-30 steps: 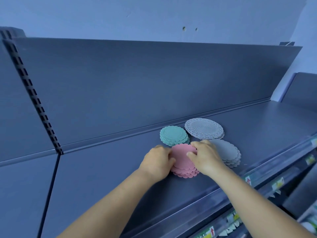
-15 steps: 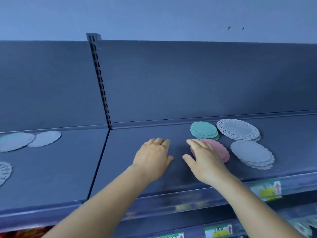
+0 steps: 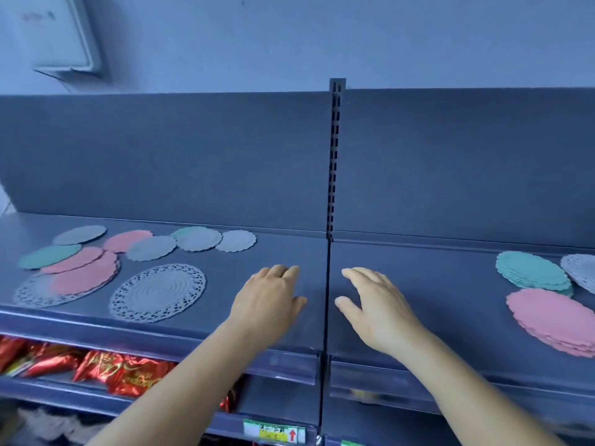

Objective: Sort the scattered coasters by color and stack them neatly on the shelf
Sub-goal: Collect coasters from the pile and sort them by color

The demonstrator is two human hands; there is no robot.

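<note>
lying flat on the dark shelf [image 3: 418,284], every coaster faced straight up, and in this wide view the round discs read as ovals. those on the left stretched left to right, while the pink stack [image 3: 553,320] ran from upper left to lower right, as did the teal stack [image 3: 533,272] just behind it. the two stacks sat at the right end of the shelf, with a grey lace stack [image 3: 581,272] cut by the frame edge beside the teal one.

the loose coasters lay spread over the left section: a large grey lace doily [image 3: 157,292] near the front lip, a second lace doily [image 3: 38,291] partly under a pink coaster [image 3: 85,276], another pink one [image 3: 74,259] overlapping it, a teal coaster [image 3: 50,255], and a back row of grey [image 3: 79,235], pink [image 3: 124,239], grey [image 3: 151,247], grey [image 3: 199,239] and scalloped grey [image 3: 236,241] pieces, with a sliver of teal showing behind. all had scalloped or pierced rims and looked thin and matte.

the left hand [image 3: 267,304] and the right hand [image 3: 376,310] were over the bare middle of the shelf, either side of the slotted upright [image 3: 333,156], palms down, fingers loosely spread and holding nothing. whether they touched the shelf could not be told. red foil packets [image 3: 122,371] lay on the shelf below.
</note>
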